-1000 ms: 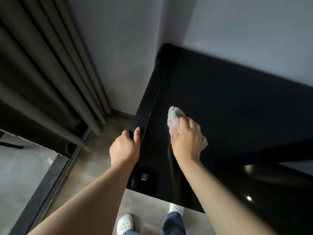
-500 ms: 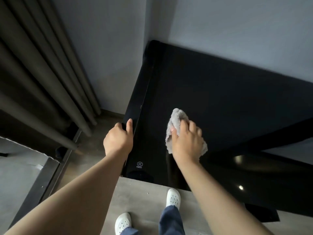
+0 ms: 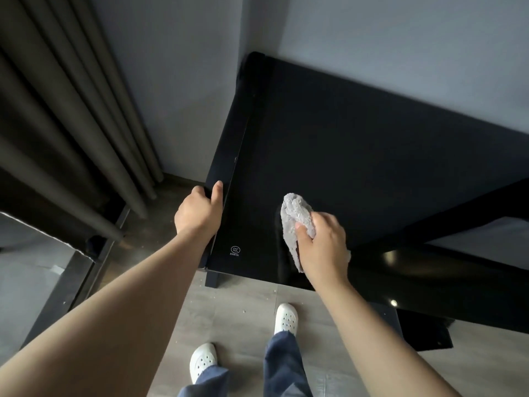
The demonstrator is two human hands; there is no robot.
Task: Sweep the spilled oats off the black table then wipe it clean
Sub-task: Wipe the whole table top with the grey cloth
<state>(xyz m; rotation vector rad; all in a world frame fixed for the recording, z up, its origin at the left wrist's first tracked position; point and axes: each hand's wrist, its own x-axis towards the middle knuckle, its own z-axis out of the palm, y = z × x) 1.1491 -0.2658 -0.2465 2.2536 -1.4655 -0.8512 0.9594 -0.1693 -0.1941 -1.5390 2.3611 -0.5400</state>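
Right hand (image 3: 323, 245) grips a crumpled grey cloth (image 3: 294, 214), fingers curled round it, holding it against the black table (image 3: 357, 144) near the front edge. Left hand (image 3: 197, 214) clasps the table's left rim, thumb on top. 2 white shoes (image 3: 286, 318) stand on the floor below.
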